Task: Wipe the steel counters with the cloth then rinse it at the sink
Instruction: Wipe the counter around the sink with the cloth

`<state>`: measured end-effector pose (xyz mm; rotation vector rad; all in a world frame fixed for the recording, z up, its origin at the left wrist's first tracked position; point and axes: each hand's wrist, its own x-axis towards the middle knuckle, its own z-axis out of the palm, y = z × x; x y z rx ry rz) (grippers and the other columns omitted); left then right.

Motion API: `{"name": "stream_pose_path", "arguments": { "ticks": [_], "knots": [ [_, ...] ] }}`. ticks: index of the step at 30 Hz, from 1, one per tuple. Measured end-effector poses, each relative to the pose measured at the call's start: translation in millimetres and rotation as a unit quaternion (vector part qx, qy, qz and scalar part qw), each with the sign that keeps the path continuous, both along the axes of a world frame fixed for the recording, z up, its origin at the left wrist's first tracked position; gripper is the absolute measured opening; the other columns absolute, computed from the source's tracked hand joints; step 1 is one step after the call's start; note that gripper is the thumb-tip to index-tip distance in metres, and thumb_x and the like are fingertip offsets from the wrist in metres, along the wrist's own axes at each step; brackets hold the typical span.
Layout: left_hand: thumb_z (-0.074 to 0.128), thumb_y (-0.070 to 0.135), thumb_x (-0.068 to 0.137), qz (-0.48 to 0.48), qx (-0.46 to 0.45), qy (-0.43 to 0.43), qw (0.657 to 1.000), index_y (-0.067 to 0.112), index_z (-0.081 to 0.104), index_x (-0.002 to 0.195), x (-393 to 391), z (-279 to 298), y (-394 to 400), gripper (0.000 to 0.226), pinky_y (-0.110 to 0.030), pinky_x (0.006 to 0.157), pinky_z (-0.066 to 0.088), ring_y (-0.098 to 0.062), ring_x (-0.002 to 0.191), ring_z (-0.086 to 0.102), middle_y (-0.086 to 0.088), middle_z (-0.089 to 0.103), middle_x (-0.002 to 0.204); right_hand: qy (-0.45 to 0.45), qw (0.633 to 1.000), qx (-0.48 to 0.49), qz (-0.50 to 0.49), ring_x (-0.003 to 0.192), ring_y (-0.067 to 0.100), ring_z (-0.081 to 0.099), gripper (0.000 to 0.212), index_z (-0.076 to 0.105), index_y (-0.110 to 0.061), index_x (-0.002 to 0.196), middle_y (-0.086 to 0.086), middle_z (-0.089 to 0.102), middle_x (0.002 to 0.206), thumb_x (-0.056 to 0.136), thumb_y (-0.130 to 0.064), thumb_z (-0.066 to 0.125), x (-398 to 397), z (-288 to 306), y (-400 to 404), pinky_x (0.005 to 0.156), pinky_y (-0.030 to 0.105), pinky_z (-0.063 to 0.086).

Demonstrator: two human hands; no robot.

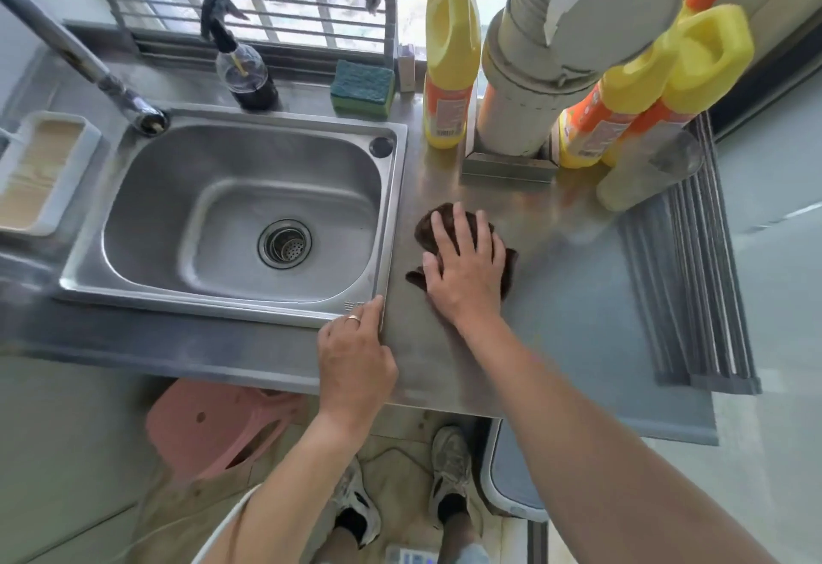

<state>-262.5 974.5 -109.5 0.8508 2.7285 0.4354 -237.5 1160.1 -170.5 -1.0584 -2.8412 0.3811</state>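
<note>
Right hand presses the cloth on the steel worktop beside the sink.

The right hand [465, 258] lies flat, fingers spread wide, on the dark cloth [507, 261], just right of the sink [382, 225]. The left hand [356, 352] rests with relaxed fingers at the sink's near right corner, holding nothing.

View: one head camera, wide-angle
Facing: steeply down at the counter [556, 296] and sink [231, 207]
Nearness: close, arms' reach
Lower edge: floor, shoes [449, 474]

Most of the brown cloth [453, 218] was hidden under the right hand [465, 261]. The tap [75, 56] was cut off at the left edge.
</note>
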Motion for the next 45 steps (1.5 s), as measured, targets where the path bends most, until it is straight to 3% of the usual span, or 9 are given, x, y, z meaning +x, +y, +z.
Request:
{"name": "stream_pose_path", "arguments": {
  "ticks": [4,8,13,16,25,31,36,40,45],
  "knots": [
    [0.060,0.001,0.071,-0.002,0.007,-0.002,1.000,0.014,0.064,0.129,-6.3,-0.3,1.1,0.059,-0.042,0.090,0.046,-0.026,0.093,0.066,-0.002,0.071,0.104,0.019,1.000,-0.014,0.006,0.157,0.029,0.022,0.060,0.037,-0.028,0.159,0.000,0.025,0.170,0.101,-0.041,0.045,-2.3,0.8,-61.7,0.125,0.051,0.019],
    [0.055,0.003,0.085,0.014,0.011,-0.009,1.000,0.011,0.052,0.140,16.1,-5.6,4.1,0.056,-0.040,0.106,0.040,-0.020,0.127,0.055,-0.004,0.061,0.136,0.015,1.000,-0.017,-0.003,0.158,0.027,0.021,0.058,0.031,-0.024,0.162,0.001,0.022,0.172,0.106,-0.039,0.034,16.5,-1.9,-98.8,0.125,0.049,0.021],
    [0.056,0.004,0.080,-0.012,-0.035,-0.016,0.999,0.009,0.030,0.154,38.0,-8.5,-5.9,0.078,-0.047,0.116,0.031,-0.021,0.152,0.020,-0.009,0.028,0.161,0.033,0.998,-0.008,0.060,0.158,0.021,0.020,0.061,0.038,-0.027,0.159,-0.001,0.025,0.170,0.100,-0.038,0.049,60.1,-1.4,-76.6,0.126,0.045,0.022],
    [0.061,0.005,0.073,-0.023,-0.062,-0.017,0.998,0.008,0.030,0.154,52.9,-8.1,-3.5,0.087,-0.048,0.115,0.029,-0.027,0.152,0.018,-0.014,0.024,0.161,0.020,1.000,0.014,-0.002,0.158,0.022,0.020,0.062,0.037,-0.026,0.160,0.000,0.026,0.170,0.100,-0.039,0.047,104.0,0.7,-51.4,0.126,0.047,0.023],
    [0.061,0.007,0.073,-0.060,-0.044,-0.028,0.997,0.009,0.038,0.149,72.8,-8.6,10.8,0.080,-0.046,0.114,0.028,-0.026,0.146,0.029,-0.011,0.035,0.154,-0.022,0.981,0.036,-0.190,0.152,0.033,0.030,0.061,0.043,-0.016,0.156,0.010,0.034,0.166,0.101,-0.041,0.036,247.1,2.4,4.3,0.120,0.054,0.031],
    [0.062,0.006,0.072,-0.049,-0.017,-0.032,0.998,0.010,0.043,0.145,58.4,-9.9,3.2,0.076,-0.045,0.111,0.031,-0.025,0.142,0.034,-0.009,0.039,0.150,-0.032,0.958,0.039,-0.284,0.155,0.035,0.024,0.061,0.036,-0.015,0.159,0.011,0.027,0.169,0.103,-0.040,0.035,199.3,5.1,-36.4,0.124,0.055,0.022],
    [0.060,0.009,0.074,-0.044,-0.014,-0.015,0.999,0.010,0.044,0.144,37.1,-5.1,-7.3,0.072,-0.045,0.111,0.031,-0.025,0.142,0.034,-0.008,0.040,0.149,-0.024,0.985,0.021,-0.170,0.158,0.030,0.018,0.064,0.030,-0.019,0.162,0.006,0.020,0.172,0.103,-0.040,0.040,118.4,3.0,-100.3,0.127,0.051,0.019],
    [0.044,0.029,0.087,-0.010,0.006,0.016,1.000,0.013,0.060,0.128,8.9,-1.7,-17.1,0.047,-0.044,0.103,0.035,-0.025,0.132,0.047,-0.006,0.056,0.135,-0.008,0.998,0.001,-0.068,0.160,0.027,0.013,0.065,0.024,-0.023,0.164,0.002,0.014,0.173,0.103,-0.039,0.042,55.4,2.3,-137.1,0.128,0.050,0.016],
    [0.055,0.009,0.074,-0.010,0.010,0.027,1.000,0.014,0.064,0.118,-15.8,-8.1,-21.2,0.045,-0.043,0.091,0.041,-0.028,0.114,0.054,-0.005,0.064,0.118,0.003,0.999,-0.033,-0.010,0.160,0.025,0.013,0.064,0.030,-0.021,0.162,0.000,0.018,0.173,0.100,-0.035,0.038,24.6,2.5,-113.2,0.127,0.049,0.017]
  ]
}}
